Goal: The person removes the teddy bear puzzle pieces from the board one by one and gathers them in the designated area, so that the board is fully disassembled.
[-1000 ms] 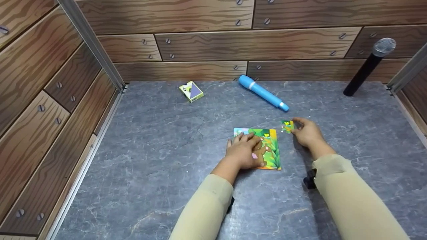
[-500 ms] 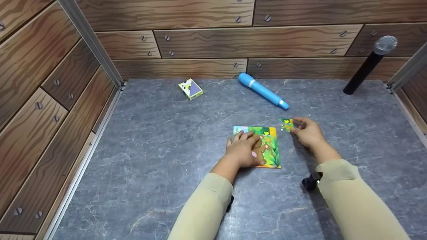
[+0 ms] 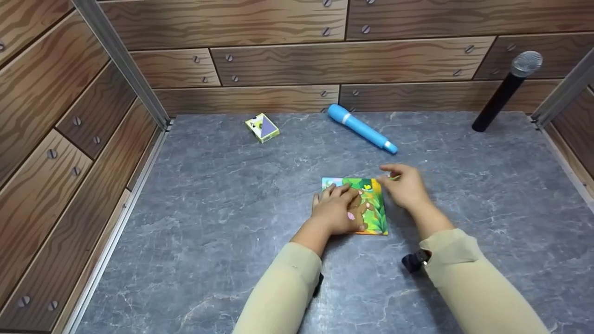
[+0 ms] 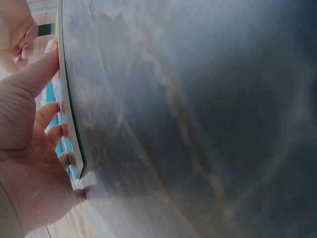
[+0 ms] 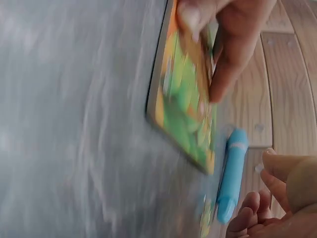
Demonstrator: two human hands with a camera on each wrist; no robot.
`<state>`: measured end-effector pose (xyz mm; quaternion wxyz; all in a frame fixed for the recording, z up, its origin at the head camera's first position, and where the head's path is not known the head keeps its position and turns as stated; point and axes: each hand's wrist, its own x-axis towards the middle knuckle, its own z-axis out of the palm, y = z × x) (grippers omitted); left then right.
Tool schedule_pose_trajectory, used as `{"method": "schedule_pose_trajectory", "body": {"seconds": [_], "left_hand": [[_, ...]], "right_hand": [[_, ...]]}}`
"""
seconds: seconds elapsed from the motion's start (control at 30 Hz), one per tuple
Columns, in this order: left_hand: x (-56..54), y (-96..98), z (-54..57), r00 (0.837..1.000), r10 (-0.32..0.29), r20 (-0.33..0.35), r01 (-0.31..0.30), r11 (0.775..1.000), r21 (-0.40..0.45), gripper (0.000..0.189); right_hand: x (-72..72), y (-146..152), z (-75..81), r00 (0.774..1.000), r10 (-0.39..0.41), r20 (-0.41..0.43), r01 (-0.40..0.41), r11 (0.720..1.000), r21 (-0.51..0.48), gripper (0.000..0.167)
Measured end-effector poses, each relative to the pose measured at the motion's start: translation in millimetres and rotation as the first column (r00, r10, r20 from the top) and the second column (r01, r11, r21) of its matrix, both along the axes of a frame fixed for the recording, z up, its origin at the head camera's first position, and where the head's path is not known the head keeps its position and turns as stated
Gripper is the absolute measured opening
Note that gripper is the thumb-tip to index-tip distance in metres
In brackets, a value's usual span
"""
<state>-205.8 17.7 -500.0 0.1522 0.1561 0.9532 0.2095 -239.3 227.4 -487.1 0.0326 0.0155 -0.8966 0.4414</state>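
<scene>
A square picture board (image 3: 378, 211) printed with a brown animal, green leaves and a yellow chick lies on the grey table. Spread over its left part, my left hand (image 3: 335, 213) rests with its fingers extended. My right hand (image 3: 406, 188) hovers at the board's top right corner, thumb and forefinger apart. Under it, mostly hidden in the head view, is a small green and yellow jigsaw piece (image 3: 394, 177). The right wrist view has this jigsaw piece (image 5: 205, 218) low on the table, with a gap between it and the right hand (image 5: 277, 198).
Behind the board lies a blue marker-shaped stick (image 3: 362, 129). Further left at the back is a small card box (image 3: 262, 127). A black microphone (image 3: 506, 93) with a silver head stands at the back right. Wood-print walls (image 3: 278, 65) border the table.
The right hand has moved left toward the board's corner and now covers most of the jigsaw piece it had been touching. My left hand stays on the board.
</scene>
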Motion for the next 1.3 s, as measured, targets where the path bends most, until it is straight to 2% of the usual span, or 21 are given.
{"method": "schedule_pose_trajectory", "body": {"seconds": [0.23, 0.53, 0.77, 0.9, 1.0, 1.13, 1.3], "left_hand": [[-2.0, 0.4, -2.9, 1.000, 0.001, 0.002, 0.000, 1.000, -0.017, 0.087], [-1.1, 1.3, 0.1, 1.000, -0.007, 0.016, 0.007, 1.000, -0.008, 0.087], [-0.8, 1.8, 0.4, 1.000, -0.002, 0.015, 0.003, 1.000, -0.020, 0.087], [-0.8, 4.2, -0.4, 1.000, 0.005, -0.009, -0.006, 0.999, -0.049, 0.088], [-1.3, 6.3, -0.4, 0.999, 0.012, -0.052, -0.016, 0.996, -0.083, 0.090], [-2.9, 6.5, -0.1, 0.991, 0.057, -0.120, -0.073, 0.987, -0.141, 0.102], [-4.4, 5.3, -0.1, 0.985, 0.103, -0.142, -0.131, 0.970, -0.207, 0.119]], "right_hand": [[1.9, -19.1, -8.7, 0.995, 0.092, 0.038, -0.092, 0.996, 0.016, 0.035], [0.8, -25.5, -19.3, 0.975, 0.132, 0.177, -0.131, 0.991, -0.019, 0.037], [2.4, -32.1, -22.0, 0.978, 0.107, 0.176, -0.115, 0.993, 0.033, 0.033], [2.2, -33.3, -21.6, 0.979, 0.082, 0.187, -0.088, 0.996, 0.024, 0.031], [2.2, -34.1, -21.2, 0.978, 0.072, 0.194, -0.074, 0.997, 0.002, 0.031], [1.8, -35.2, -21.6, 0.978, 0.062, 0.199, -0.061, 0.998, -0.011, 0.030], [1.3, -34.8, -21.7, 0.977, 0.048, 0.207, -0.049, 0.999, 0.001, 0.031]]}}
